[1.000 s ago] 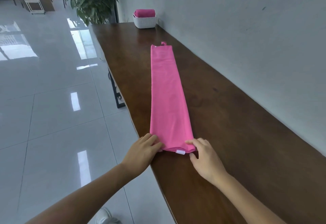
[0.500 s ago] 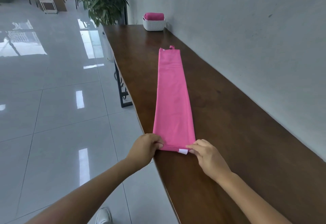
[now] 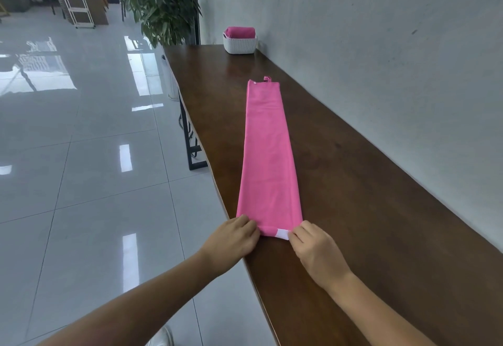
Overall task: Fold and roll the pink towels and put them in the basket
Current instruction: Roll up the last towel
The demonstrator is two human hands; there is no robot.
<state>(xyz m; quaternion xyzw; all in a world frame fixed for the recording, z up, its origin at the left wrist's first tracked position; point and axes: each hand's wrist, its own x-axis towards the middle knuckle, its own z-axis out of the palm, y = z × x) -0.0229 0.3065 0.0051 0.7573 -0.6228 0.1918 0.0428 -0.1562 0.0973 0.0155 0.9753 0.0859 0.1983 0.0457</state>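
bare forearms (image 3: 152,299), no sleeves, white shoe (image 3: 162,337)

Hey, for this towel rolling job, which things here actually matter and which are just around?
Part of the job:
pink towel strip, near end pinched by the left hand and right hand
white basket at the table's far end
rolled pink towel in it
wooden table

Just around:
potted plant
white shelf rack

Towel (image 3: 268,155) on table (image 3: 367,196), basket (image 3: 240,44) behind.

Bare table (image 3: 353,209) btwn towel (image 3: 268,155) & wall (image 3: 381,60); basket (image 3: 240,45) at far end.
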